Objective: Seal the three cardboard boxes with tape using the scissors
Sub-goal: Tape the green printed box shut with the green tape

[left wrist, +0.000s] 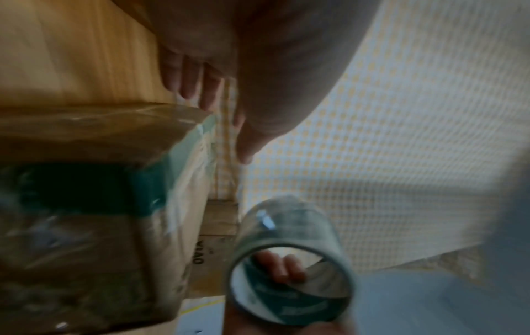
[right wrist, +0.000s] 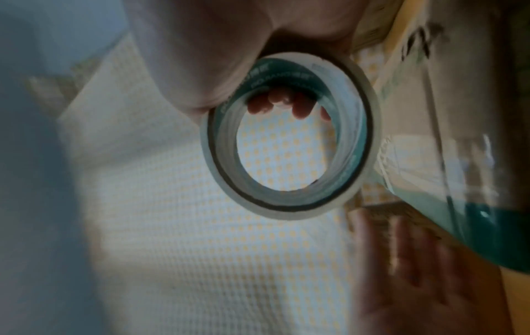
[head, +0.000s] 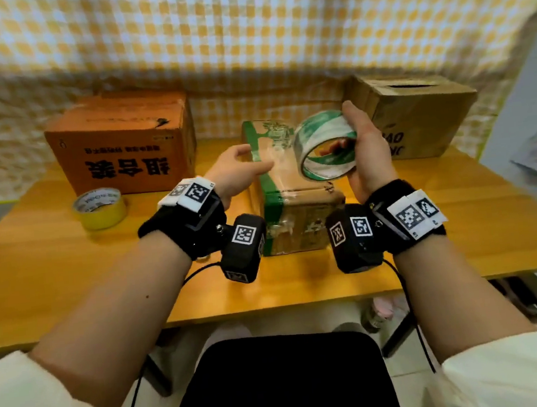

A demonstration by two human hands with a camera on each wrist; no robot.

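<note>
At frame centre, the right hand (head: 368,151) grips the clear tape roll (head: 325,145) above the green-printed box (head: 289,208); the left hand (head: 237,170), fingers relaxed, rests on that box.

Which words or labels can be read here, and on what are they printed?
"组合装", upside down: orange box.
"XIAO", partly hidden: brown box.
Print on the yellow tape roll: too small to read.
Print inside the clear tape roll, held by the right hand: blurred.
</note>
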